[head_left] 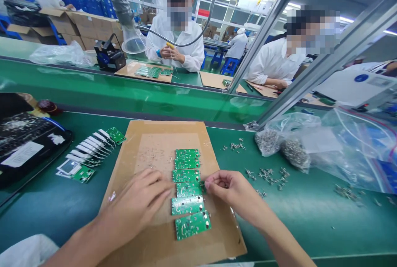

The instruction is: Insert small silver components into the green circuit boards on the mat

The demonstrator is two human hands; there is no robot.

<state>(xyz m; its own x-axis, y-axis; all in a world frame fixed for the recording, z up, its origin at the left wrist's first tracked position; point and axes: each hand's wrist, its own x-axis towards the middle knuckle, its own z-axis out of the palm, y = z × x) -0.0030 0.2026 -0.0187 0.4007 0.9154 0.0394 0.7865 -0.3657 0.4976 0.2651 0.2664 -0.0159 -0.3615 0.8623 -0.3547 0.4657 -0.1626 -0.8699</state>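
Observation:
A column of several small green circuit boards (187,189) lies on a brown cardboard sheet (155,147) on the green bench. My left hand (139,203) rests flat on the cardboard, fingers stretched toward the left edge of the boards. My right hand (231,190) is at the right edge of the fourth board, thumb and forefinger pinched together on something too small to make out.
A fanned row of more circuit boards (89,149) lies left of the cardboard, beside a black tray (25,147). Loose small metal parts (268,175) and clear bags of them (279,141) lie to the right. Two people in white coats work across the green conveyor (124,91).

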